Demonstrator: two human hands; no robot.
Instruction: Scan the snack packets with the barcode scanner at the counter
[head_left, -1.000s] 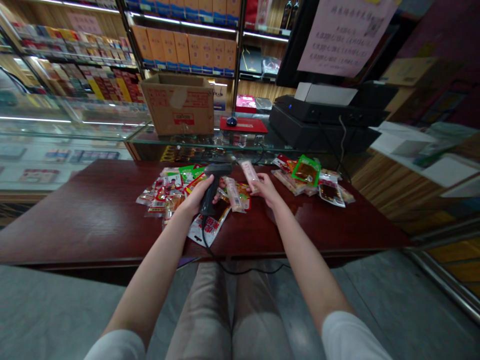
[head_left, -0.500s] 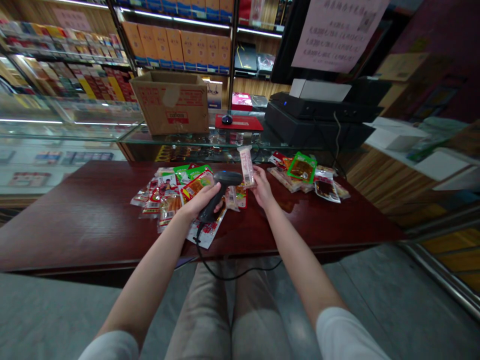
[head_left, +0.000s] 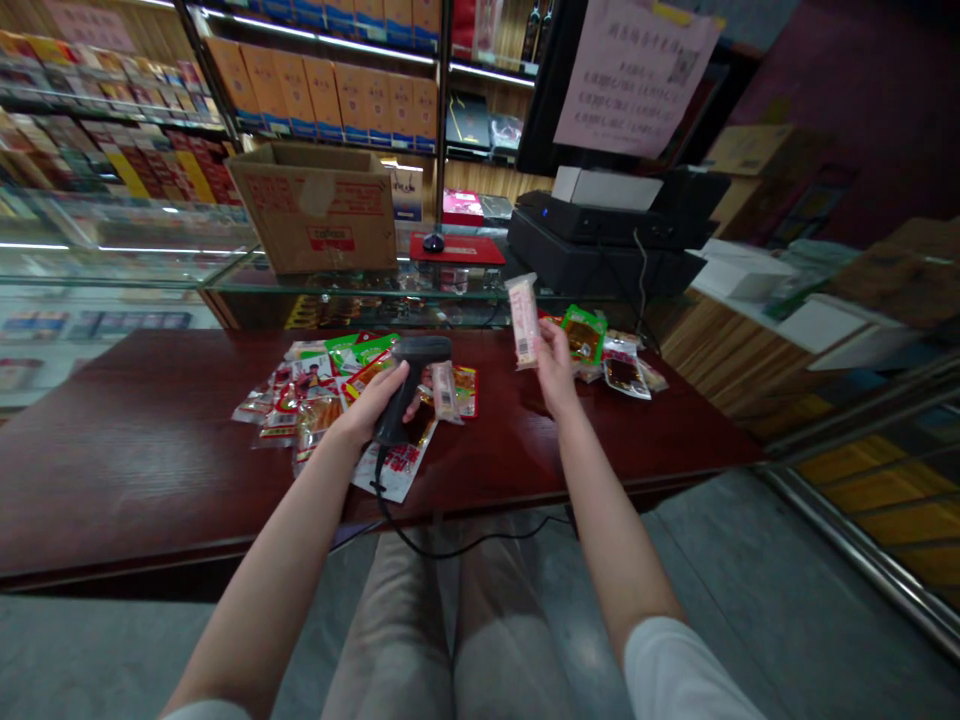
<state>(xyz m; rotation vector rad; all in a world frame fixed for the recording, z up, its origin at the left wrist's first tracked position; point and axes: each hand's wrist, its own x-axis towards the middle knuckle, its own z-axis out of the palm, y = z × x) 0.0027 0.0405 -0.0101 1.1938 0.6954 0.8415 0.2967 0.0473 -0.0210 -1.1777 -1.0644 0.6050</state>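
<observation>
My left hand (head_left: 376, 397) is wrapped round the handle of a black barcode scanner (head_left: 401, 390), whose cable hangs over the table's front edge. Under and left of it lies a pile of snack packets (head_left: 319, 385) in red, green and clear wrapping. A second pale wrapped stick (head_left: 445, 390) rests just right of the scanner. In my right hand (head_left: 555, 365) is a pale snack packet (head_left: 523, 322), held upright by its right side, its printed label and barcode showing. Behind that hand sits a smaller group of packets, a green-edged one (head_left: 583, 335) among them.
The dark red table (head_left: 150, 450) meets a glass counter bearing an open cardboard box (head_left: 315, 215), a mouse (head_left: 433, 242) on a red mat and a black cash drawer (head_left: 600, 255). A metal-railed rack (head_left: 862, 540) stands at the right.
My right hand first raised the pale packet upright by the scanner, then carried it right, toward the smaller group. My left hand keeps the scanner, which moved right and then back left.
</observation>
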